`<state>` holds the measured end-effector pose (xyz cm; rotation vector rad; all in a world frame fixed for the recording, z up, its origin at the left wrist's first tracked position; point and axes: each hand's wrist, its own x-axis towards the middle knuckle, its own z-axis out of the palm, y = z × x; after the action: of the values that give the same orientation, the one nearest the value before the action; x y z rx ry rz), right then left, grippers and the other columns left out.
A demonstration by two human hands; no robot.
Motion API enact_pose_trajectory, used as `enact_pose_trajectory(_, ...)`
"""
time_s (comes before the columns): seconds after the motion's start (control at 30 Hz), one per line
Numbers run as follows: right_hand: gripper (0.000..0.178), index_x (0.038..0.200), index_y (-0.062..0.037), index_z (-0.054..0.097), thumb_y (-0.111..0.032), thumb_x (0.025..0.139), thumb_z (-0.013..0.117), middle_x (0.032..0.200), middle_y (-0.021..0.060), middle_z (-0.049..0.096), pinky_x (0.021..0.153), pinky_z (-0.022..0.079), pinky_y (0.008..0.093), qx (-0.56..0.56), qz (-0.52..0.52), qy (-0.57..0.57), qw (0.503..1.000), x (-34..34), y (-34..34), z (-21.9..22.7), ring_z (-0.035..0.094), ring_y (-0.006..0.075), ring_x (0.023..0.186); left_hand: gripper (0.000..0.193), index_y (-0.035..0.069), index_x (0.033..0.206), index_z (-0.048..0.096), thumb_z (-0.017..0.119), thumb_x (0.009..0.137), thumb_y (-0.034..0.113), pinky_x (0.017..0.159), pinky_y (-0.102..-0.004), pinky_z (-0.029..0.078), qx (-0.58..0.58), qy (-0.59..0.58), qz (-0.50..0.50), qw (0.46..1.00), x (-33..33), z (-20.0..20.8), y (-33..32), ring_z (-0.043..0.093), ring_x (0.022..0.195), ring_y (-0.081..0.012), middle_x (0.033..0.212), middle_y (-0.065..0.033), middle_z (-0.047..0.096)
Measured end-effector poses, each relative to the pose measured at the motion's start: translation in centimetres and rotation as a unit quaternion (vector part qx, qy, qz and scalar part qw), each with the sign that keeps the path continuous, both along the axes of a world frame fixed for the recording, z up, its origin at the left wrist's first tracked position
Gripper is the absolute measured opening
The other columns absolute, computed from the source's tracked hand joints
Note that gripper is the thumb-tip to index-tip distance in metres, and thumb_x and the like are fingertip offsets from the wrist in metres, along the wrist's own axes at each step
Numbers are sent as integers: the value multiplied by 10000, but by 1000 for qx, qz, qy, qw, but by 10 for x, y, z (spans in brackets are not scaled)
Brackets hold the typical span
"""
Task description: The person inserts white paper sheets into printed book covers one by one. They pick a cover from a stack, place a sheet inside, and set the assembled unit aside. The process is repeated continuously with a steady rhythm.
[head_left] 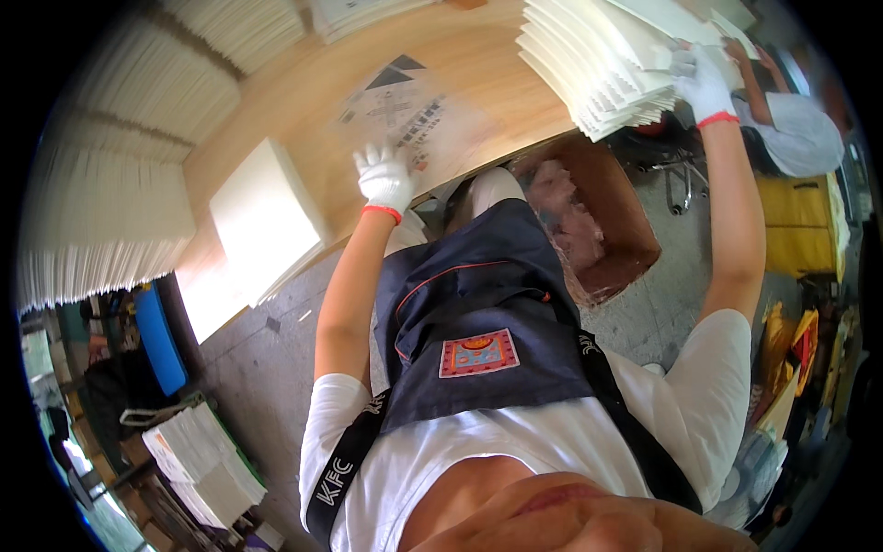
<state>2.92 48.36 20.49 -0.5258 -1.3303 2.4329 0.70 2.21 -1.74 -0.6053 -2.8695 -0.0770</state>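
Observation:
My left hand (384,178), in a white knit glove with a red cuff, rests at the near edge of the wooden table (478,41) with its fingers spread. Just beyond its fingertips lies a clear plastic bag (391,109) with dark printing. My right hand (704,87), gloved the same way, reaches to the upper right. Its fingers curl at the near right side of a tall, fanned stack of white sheets (598,64) and seem to grip a sheet there. Part of those fingers is hard to make out.
A low white stack (267,221) sits left of my left hand, with taller white stacks (101,212) along the left side. Below the table stands a cardboard box (630,244) holding pinkish plastic. Another person (800,133) is beyond my right hand, near a wheeled chair base (679,189).

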Motion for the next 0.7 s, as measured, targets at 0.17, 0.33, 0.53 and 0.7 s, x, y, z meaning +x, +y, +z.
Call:
enact_pose_trajectory(0.17,211,1057,27,501,-107,913,423,851,61,522,455,373,192,95,49,37,994,34,-12,-1,436,96,540,374,167,1080,574,633,751,335,789,-469,463,24,-154,2,988,12,27,43,531,1018,-326,1127,-100,530)
enact_pose_trajectory(0.33,411,1205,21,441,-50,807,515,1091,131,567,763,524,312,47,155,-23,987,94,-101,-12,580,208,975,422,178,1127,535,653,735,281,661,-427,517,-14,-143,56,988,-3,5,32,561,987,-304,1097,-89,532)
enact_pose_trajectory(0.53,487,1233,29,427,-57,755,457,901,107,616,238,301,153,-59,328,-199,922,144,-111,-102,500,35,402,399,148,1086,545,617,708,253,768,-426,500,18,-128,13,992,11,26,28,522,1021,-304,1114,-84,530)
enact_pose_trajectory(0.7,434,1218,-5,443,-75,791,484,830,88,595,251,259,158,-131,168,-245,946,148,-133,-165,393,37,338,435,168,1077,563,650,651,174,790,-409,492,99,-75,-24,992,15,3,7,517,1025,-278,1081,-36,540)
